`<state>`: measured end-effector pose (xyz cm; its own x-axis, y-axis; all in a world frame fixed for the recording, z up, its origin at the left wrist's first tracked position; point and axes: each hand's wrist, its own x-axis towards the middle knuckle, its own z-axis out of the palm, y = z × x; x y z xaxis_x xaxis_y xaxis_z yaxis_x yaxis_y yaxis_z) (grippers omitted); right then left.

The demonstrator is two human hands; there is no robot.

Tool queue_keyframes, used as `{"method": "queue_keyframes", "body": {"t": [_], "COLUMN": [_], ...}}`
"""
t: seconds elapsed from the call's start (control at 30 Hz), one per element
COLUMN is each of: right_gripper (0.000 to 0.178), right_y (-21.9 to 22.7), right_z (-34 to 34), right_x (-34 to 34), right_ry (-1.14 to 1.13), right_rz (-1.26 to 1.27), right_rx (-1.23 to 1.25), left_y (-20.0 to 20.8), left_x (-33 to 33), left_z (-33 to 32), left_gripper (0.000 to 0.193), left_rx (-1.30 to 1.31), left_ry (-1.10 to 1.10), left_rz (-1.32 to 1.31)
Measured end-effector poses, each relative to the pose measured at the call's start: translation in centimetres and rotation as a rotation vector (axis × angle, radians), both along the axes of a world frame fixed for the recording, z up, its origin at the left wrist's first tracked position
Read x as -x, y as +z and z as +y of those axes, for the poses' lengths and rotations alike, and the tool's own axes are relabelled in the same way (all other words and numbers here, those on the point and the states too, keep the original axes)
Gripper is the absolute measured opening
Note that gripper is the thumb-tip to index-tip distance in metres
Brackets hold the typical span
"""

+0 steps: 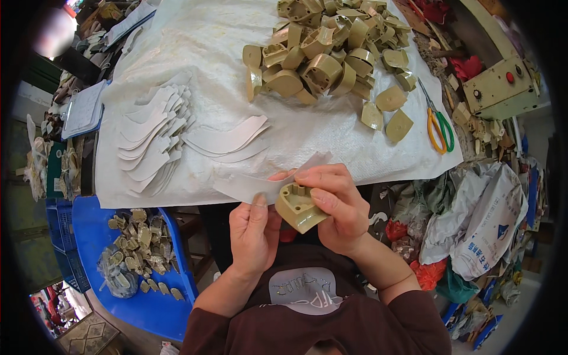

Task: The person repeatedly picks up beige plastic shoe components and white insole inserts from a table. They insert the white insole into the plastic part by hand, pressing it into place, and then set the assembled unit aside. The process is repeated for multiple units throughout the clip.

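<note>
In front of my chest, at the table's near edge, my right hand [339, 207] grips a glossy olive-tan shoe heel [300, 208] with its hollowed, holed face turned up. My left hand [255, 232] pinches a curved white strip [248, 188] between thumb and fingers. The strip runs behind the heel, and its far end rises beside my right fingertips. On the left of the table lies a fanned stack of similar white curved pieces [148, 139], with a few loose ones [228, 137] beside it. A heap of matching heels [328, 59] covers the far right.
A white woven sheet [219, 71] covers the table. Scissors [439, 127] with orange and green handles lie by its right edge. On the left, a blue chair [139, 307] holds many small heel pieces [142, 239]. Plastic bags [467, 219] crowd the right, below a control box [500, 89].
</note>
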<state>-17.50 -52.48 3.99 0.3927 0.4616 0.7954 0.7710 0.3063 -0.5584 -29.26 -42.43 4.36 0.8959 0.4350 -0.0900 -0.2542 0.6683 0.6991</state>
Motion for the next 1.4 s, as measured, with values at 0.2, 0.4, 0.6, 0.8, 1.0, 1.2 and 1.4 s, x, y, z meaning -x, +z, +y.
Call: {"method": "queue_keyframes", "body": {"t": [0.2,0.4,0.6,0.8,1.0,1.2,1.4], "right_gripper": [0.04,0.04,0.033,0.032,0.036,0.035,0.035], "right_y": [-0.3,-0.1,0.7,-0.2,1.5,2.8,2.4], "right_z": [0.1,0.3,-0.1,0.3,-0.4,-1.0,-1.1], "right_x": [0.2,-0.1,-0.5,-0.5,0.0,0.1,-0.1], "right_ry": [0.001,-0.005,-0.157,-0.207,-0.241,-0.193,-0.192], "right_rz": [-0.003,-0.014,-0.26,-0.26,-0.344,-0.307,-0.307], "right_rx": [-0.01,-0.01,0.189,0.158,0.362,0.601,0.599], "left_y": [0.3,-0.1,0.3,0.1,1.1,0.6,-0.7], "left_x": [0.2,0.5,0.5,0.1,0.8,0.5,-0.1], "left_z": [-0.2,-0.3,-0.7,-0.2,1.1,0.2,-0.4], "left_gripper": [0.042,0.04,0.042,0.038,0.024,0.021,0.021], "left_rx": [-0.043,-0.078,-0.233,-0.581,-0.837,-0.97,-1.371], "left_ry": [0.015,0.026,0.068,0.206,0.305,0.286,0.445], "left_rz": [0.002,-0.005,0.169,0.172,0.267,0.308,0.177]}}
